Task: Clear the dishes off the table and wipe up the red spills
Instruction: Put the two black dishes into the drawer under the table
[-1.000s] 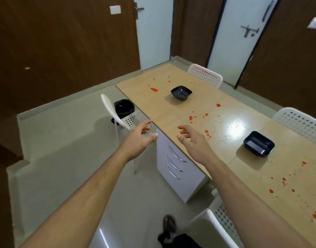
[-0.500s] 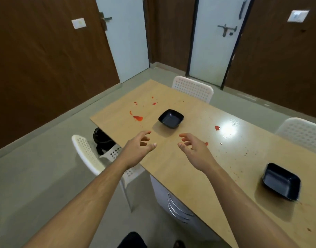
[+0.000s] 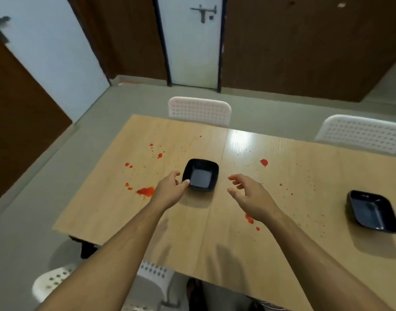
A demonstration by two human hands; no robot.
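Observation:
A small black square bowl stands near the middle of the light wooden table. My left hand reaches its left rim, thumb tip touching the near-left corner, fingers relaxed and not closed round it. My right hand hovers open to the right of the bowl, apart from it. A second black bowl sits at the right of the table. Red spills mark the wood: a large blot left of my left hand, a drop past the bowl, a smear under my right wrist.
Two white perforated chairs stand along the table's far side. Another white chair is at the near edge below my left arm. Grey floor lies to the left; brown walls and white doors stand behind.
The view has swung to face the table squarely. Both hands have moved forward over the table to the near bowl, and my left thumb now touches its rim.

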